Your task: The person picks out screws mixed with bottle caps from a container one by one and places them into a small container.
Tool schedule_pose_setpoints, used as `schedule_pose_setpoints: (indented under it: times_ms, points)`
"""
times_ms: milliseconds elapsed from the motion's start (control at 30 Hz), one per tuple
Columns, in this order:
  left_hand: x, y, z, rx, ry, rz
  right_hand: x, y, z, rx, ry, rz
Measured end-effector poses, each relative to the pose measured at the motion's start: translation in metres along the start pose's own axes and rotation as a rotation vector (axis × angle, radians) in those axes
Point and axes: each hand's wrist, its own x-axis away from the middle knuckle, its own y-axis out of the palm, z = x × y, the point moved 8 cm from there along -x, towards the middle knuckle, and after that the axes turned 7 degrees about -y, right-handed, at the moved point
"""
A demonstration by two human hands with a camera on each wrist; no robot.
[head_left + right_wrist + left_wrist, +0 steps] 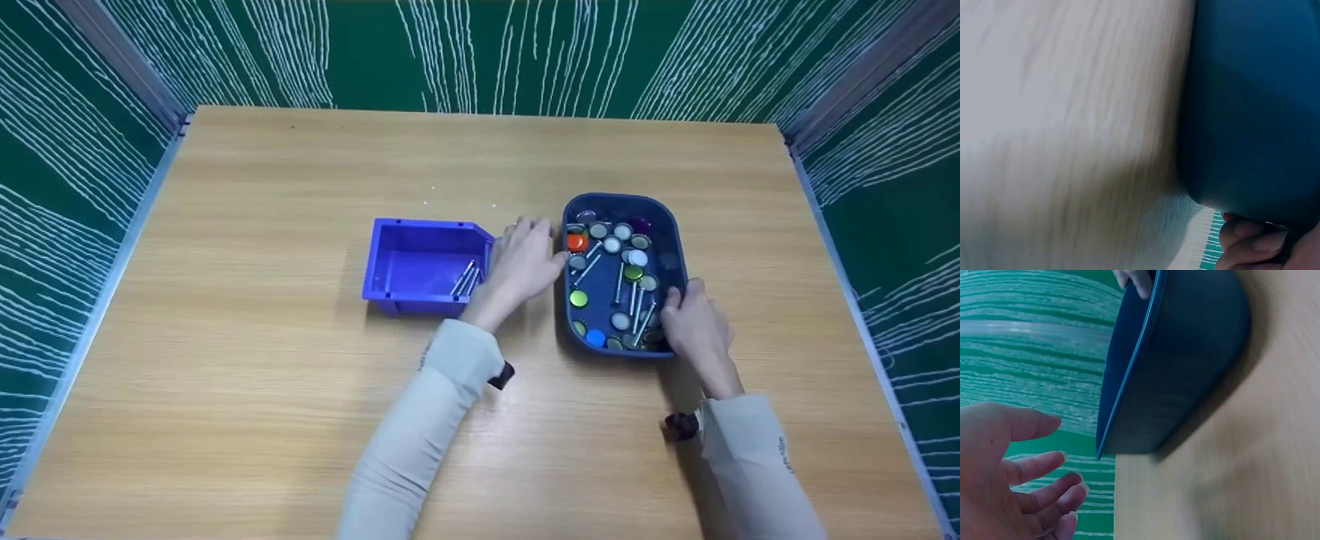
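My right hand [697,328] grips the near right corner of a dark blue tray [663,225], fingers at its rim. In the right wrist view its curled fingers [1252,243] show below the tray's wall [1252,124]. Inside lie several bottle caps, among them a green cap [578,298] and a blue cap [595,337], mixed with several long screws [619,283]. My left hand [523,259] hovers between the tray and a blue bin [405,262], holding nothing, its fingers relaxed in the left wrist view. Screws [466,279] lie at the bin's right end.
The containers stand on a light wooden table [225,360]. Green panels with white streaks [480,60] rise behind and at both sides. A few white specks [425,202] lie beyond the bin. An orange piece [576,241] sits by the tray's left wall.
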Motion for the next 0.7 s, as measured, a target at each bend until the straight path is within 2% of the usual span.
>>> schedule_pose_setpoints:
  times_ms: [200,300,433,533,600,700]
  points:
    - [0.002,0.009,0.016,0.05,0.019,0.029,-0.001,0.001,-0.001,-0.015,-0.008,-0.003]
    - [0.004,0.018,0.03,0.059,0.08,0.028,-0.001,0.002,0.0,-0.016,-0.007,-0.007]
    - [0.01,0.04,0.053,-0.007,0.211,-0.039,-0.002,0.001,0.0,-0.019,-0.001,-0.011]
    - [0.016,0.065,0.067,-0.08,0.298,-0.118,-0.002,0.0,0.0,-0.021,-0.002,-0.008]
    - [0.021,0.082,0.073,-0.117,0.344,-0.171,-0.002,0.0,-0.001,-0.019,-0.004,-0.003]
    - [0.028,0.104,0.076,-0.141,0.381,-0.252,-0.002,0.0,0.0,-0.012,-0.003,-0.001]
